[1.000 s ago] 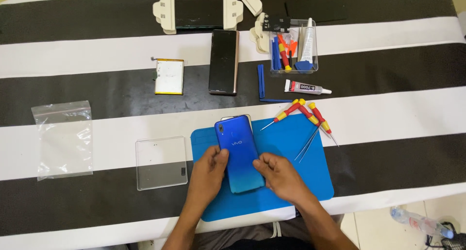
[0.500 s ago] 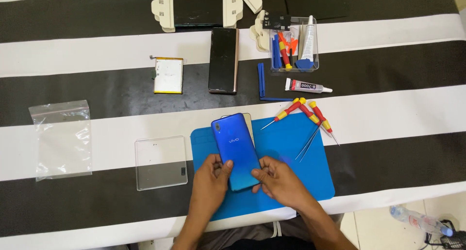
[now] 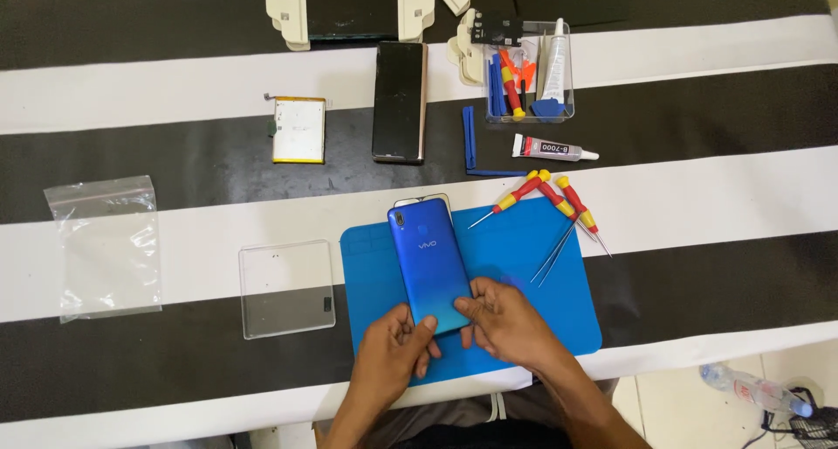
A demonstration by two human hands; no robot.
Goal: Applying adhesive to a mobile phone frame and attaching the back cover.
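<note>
A blue phone back cover (image 3: 429, 261) lies tilted on a blue work mat (image 3: 524, 274), over a phone body whose top edge peeks out above it. My left hand (image 3: 393, 351) grips its lower left corner with fingertips on the bottom edge. My right hand (image 3: 504, 322) holds the lower right corner, thumb on the cover. Both hands sit at the mat's near side.
Three red-and-yellow screwdrivers (image 3: 559, 196) and tweezers (image 3: 554, 253) lie at the mat's upper right. A clear case (image 3: 288, 287) and plastic bag (image 3: 106, 244) sit left. Farther back are a battery (image 3: 298, 130), a dark phone screen (image 3: 400, 102), a blue pry tool (image 3: 470, 139), a glue tube (image 3: 552, 148) and a clear tool box (image 3: 528, 74).
The blue cover has rotated, its top leaning left. Both hands have slid down to its lower corners.
</note>
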